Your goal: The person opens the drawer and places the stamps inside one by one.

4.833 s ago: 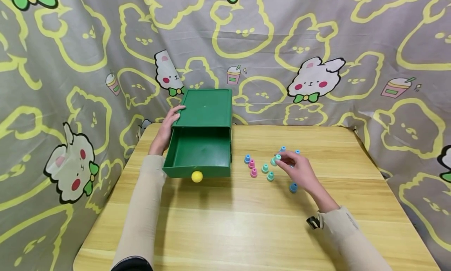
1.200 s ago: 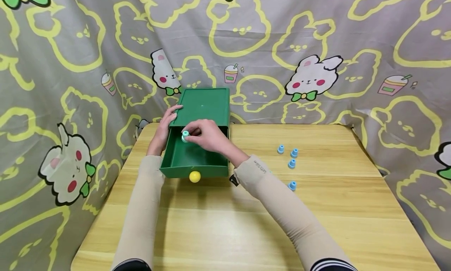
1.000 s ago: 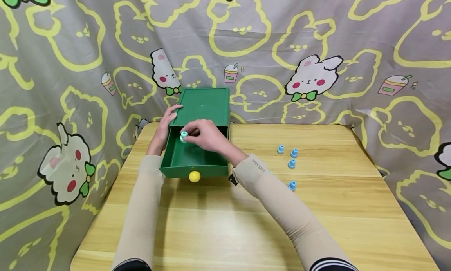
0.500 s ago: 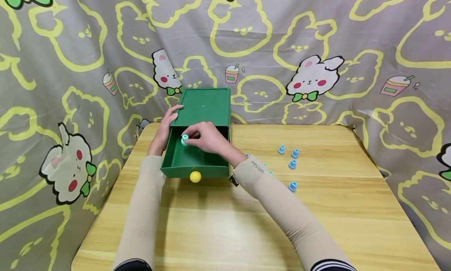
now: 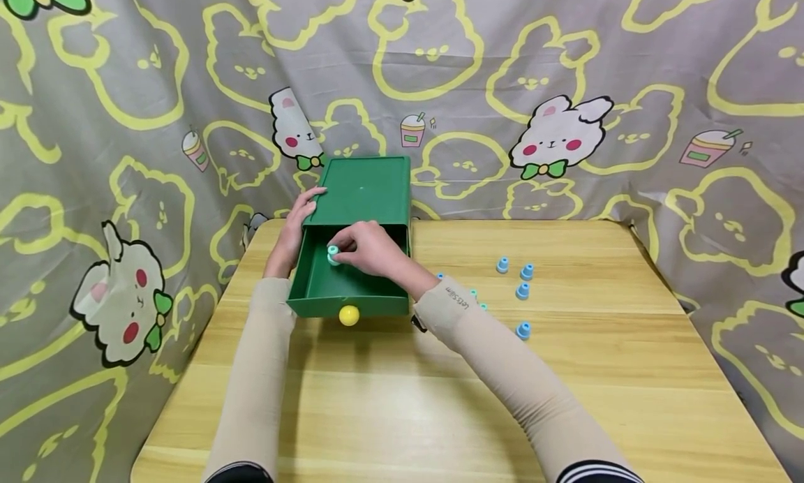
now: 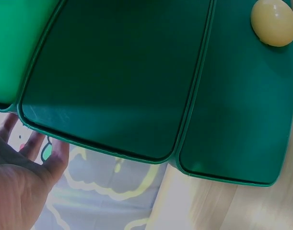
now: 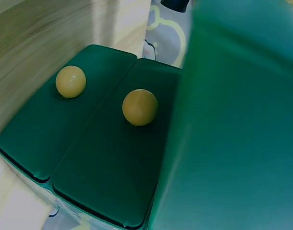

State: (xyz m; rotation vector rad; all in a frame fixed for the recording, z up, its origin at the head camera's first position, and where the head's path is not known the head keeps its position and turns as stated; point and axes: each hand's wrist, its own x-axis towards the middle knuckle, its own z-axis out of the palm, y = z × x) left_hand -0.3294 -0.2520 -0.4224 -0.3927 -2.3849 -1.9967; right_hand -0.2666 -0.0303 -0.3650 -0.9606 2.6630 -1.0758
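A green drawer cabinet (image 5: 364,193) stands on the table with its top drawer (image 5: 358,285) pulled out; a yellow knob (image 5: 349,315) is on the front. My left hand (image 5: 290,235) rests against the cabinet's left side, fingers extended along it, as the left wrist view also shows. Inside the drawer's left half, my right hand (image 5: 375,251) pinches a small mint-green stepped plastic peg (image 5: 333,255) between thumb and fingers. Whether the peg touches the drawer floor I cannot tell. In the right wrist view the pulled-out drawer (image 7: 228,143) fills the right side and the hand is hidden.
Several blue pegs, one of them (image 5: 523,331) nearest me, stand right of my right forearm. Tops of mint-green pegs (image 5: 474,292) peek out behind the sleeve. Lower drawers with yellow knobs (image 7: 140,107) are closed. A patterned curtain (image 5: 465,71) hangs behind the wooden table (image 5: 389,399).
My right hand has carried the mint-green peg from the table at right into the drawer. Lately it has shifted slightly toward me and down. My left hand has stayed on the cabinet.
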